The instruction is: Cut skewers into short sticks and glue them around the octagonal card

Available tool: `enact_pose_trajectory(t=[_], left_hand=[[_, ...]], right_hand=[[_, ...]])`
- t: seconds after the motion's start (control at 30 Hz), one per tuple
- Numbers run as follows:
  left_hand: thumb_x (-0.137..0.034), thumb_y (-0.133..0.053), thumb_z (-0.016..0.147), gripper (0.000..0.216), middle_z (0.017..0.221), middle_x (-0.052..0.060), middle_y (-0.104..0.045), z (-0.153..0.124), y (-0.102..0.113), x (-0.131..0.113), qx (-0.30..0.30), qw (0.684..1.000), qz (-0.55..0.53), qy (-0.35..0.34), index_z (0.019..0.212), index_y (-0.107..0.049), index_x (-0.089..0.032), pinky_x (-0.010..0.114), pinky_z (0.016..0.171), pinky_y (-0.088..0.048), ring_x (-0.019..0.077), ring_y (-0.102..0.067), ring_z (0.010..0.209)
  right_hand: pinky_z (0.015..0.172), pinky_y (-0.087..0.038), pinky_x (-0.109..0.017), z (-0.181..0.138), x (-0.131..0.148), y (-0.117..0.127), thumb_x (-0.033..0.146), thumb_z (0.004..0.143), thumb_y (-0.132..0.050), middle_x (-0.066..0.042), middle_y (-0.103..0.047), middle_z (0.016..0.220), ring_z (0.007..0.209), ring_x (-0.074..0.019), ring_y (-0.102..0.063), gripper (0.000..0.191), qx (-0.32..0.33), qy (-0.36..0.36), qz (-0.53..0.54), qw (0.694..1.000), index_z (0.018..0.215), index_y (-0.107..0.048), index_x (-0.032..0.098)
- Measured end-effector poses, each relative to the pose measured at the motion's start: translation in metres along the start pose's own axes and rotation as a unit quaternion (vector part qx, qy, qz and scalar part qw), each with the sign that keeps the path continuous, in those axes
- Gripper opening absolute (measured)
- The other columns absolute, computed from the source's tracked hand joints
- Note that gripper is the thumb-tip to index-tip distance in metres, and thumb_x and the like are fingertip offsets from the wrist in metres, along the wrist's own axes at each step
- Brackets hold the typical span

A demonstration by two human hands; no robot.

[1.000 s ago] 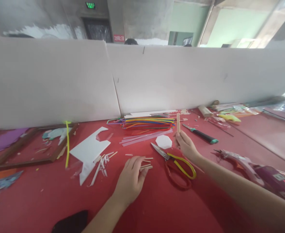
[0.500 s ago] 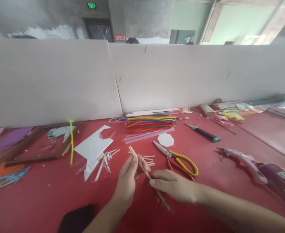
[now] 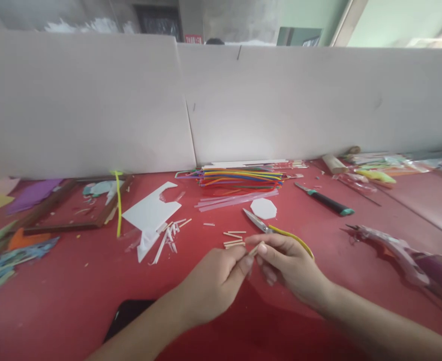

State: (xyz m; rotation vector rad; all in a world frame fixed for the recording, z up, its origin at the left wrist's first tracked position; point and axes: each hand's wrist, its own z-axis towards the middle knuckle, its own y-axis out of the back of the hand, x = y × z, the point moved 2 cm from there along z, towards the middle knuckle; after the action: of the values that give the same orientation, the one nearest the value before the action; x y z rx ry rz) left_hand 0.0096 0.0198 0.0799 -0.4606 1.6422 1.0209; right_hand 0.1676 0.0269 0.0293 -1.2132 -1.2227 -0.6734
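Observation:
My left hand (image 3: 215, 283) and my right hand (image 3: 288, 263) meet low over the red table (image 3: 74, 296), fingers pinched together on a thin wooden stick (image 3: 256, 248). Only a short end of the stick shows between the fingertips; the rest is hidden by my hands. Several short cut stick pieces (image 3: 233, 240) lie just beyond my left fingers. Yellow-handled scissors (image 3: 266, 228) lie behind my right hand, partly covered by it. A white octagon piece (image 3: 263, 208) rests past the scissors.
A bundle of coloured straws (image 3: 241, 178) lies by the white partition (image 3: 131, 105). White cut card (image 3: 151, 213) and scraps sit left, with a wooden frame (image 3: 66, 210). A green-tipped craft knife (image 3: 324, 199) and a glue gun (image 3: 401, 253) are right. A black phone (image 3: 129, 316) lies near.
My right hand brought the stick from upright near the straws down to my left hand. Both hands now pinch it close together, and most of it is hidden.

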Motion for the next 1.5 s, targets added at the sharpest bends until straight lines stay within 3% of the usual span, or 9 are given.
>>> enact_pose_trajectory(t=[0.1,0.27,0.47,0.7,0.9,1.23,1.5], left_hand=[[-0.037,-0.029,0.102,0.037,0.071,-0.002,-0.058,-0.005,-0.006,0.004,-0.011,0.999,0.030,0.009,0.088,-0.059,-0.021,0.024,0.068,-0.041,0.0126,-0.052,0.063],[-0.041,-0.029,0.100,0.035,0.058,-0.004,-0.046,-0.012,-0.011,0.005,-0.038,0.990,0.126,0.058,0.074,-0.041,-0.022,0.025,0.049,-0.029,0.0131,-0.042,0.051],[-0.038,-0.027,0.100,0.032,0.061,-0.003,-0.045,-0.007,-0.014,0.002,-0.061,0.983,0.165,0.044,0.074,-0.038,-0.023,0.027,0.050,-0.025,0.0136,-0.041,0.052],[-0.037,-0.027,0.099,0.031,0.060,-0.004,-0.041,-0.005,-0.016,0.012,-0.096,0.981,0.158,0.060,0.073,-0.034,-0.023,0.029,0.052,-0.021,0.0144,-0.041,0.053],[-0.033,-0.027,0.097,0.028,0.058,-0.005,-0.035,0.000,-0.021,0.000,-0.131,0.969,0.195,0.073,0.071,-0.027,-0.023,0.031,0.053,-0.017,0.0135,-0.033,0.050],[-0.035,-0.027,0.096,0.028,0.064,-0.002,-0.043,-0.003,-0.022,-0.003,-0.088,0.968,0.207,0.113,0.072,-0.032,-0.023,0.032,0.055,-0.020,0.0150,-0.038,0.056],[-0.042,-0.032,0.099,0.034,0.062,-0.005,-0.039,-0.003,-0.015,-0.006,-0.086,0.989,0.088,0.086,0.072,-0.038,-0.022,0.028,0.054,-0.024,0.0128,-0.036,0.057]], right_hand=[[0.044,-0.037,-0.020,-0.001,-0.006,0.000,0.044,0.077,-0.075,0.001,-0.060,0.064,0.044,-0.0048,-0.047,0.029,0.020,-0.041,0.065,0.997,0.087,-0.074,0.017],[0.044,-0.032,-0.019,-0.002,0.005,0.004,0.041,0.075,-0.077,0.003,-0.054,0.054,0.043,-0.0041,-0.044,0.025,-0.048,0.009,0.072,0.996,0.079,-0.074,0.017],[0.042,-0.028,-0.020,0.007,0.030,0.021,0.042,0.070,-0.080,0.004,-0.051,0.051,0.042,-0.0047,-0.040,0.026,-0.093,0.077,0.059,0.991,0.076,-0.074,0.018],[0.043,-0.032,-0.018,0.023,0.048,0.056,0.037,0.064,-0.083,0.005,-0.047,0.052,0.044,-0.0039,-0.038,0.025,-0.199,0.156,0.064,0.965,0.072,-0.070,0.017],[0.045,-0.031,-0.019,0.032,0.051,0.065,0.031,0.067,-0.081,0.006,-0.043,0.056,0.047,-0.0038,-0.035,0.021,-0.193,0.151,0.084,0.966,0.075,-0.069,0.015],[0.041,-0.030,-0.019,0.028,0.037,0.077,0.030,0.066,-0.082,0.005,-0.043,0.059,0.047,-0.0044,-0.033,0.023,-0.202,0.096,0.114,0.968,0.076,-0.067,0.015],[0.039,-0.029,-0.021,0.019,0.056,0.062,0.036,0.071,-0.076,0.005,-0.045,0.056,0.043,-0.0055,-0.034,0.019,-0.208,0.131,0.114,0.963,0.073,-0.066,0.020]])
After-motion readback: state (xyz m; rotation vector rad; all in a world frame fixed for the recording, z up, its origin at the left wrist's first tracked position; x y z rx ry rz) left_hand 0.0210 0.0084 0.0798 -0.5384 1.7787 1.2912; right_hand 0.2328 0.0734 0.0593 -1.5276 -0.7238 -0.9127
